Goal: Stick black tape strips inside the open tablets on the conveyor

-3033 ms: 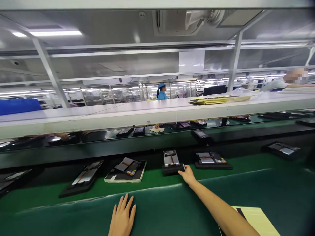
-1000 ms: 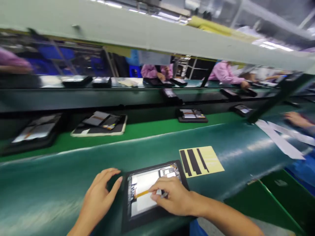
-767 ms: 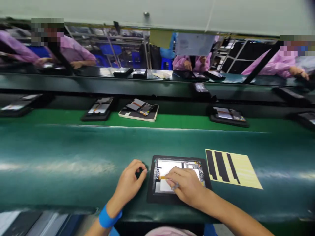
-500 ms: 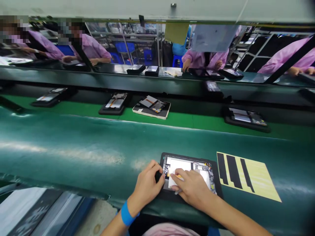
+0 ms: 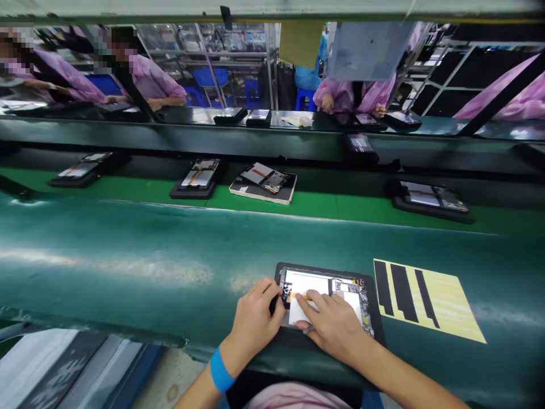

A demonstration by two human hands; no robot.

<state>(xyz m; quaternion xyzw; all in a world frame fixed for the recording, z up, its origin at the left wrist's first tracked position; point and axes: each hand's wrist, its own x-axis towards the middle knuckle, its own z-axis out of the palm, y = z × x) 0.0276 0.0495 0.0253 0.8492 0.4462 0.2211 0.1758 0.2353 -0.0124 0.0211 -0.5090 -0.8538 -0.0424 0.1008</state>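
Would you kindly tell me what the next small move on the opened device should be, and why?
Perhaps the right hand should press lightly along the orange strip: that hand appears to touch it, and the left hand is at the left edge of the opened device, where it could steady it.

The broad dark-green worktop (image 5: 128, 244) has a smooth, rubbery-looking skin – semi-glossy, with pale streaks of reflected light. The black rectangular tray (image 5: 376, 307) looks matt and foam-like, the flat white panel (image 5: 310, 282) smooth. The yellow rectangular sheet (image 5: 451, 301) resembles slick paper – its black strips (image 5: 402, 292) look dull.
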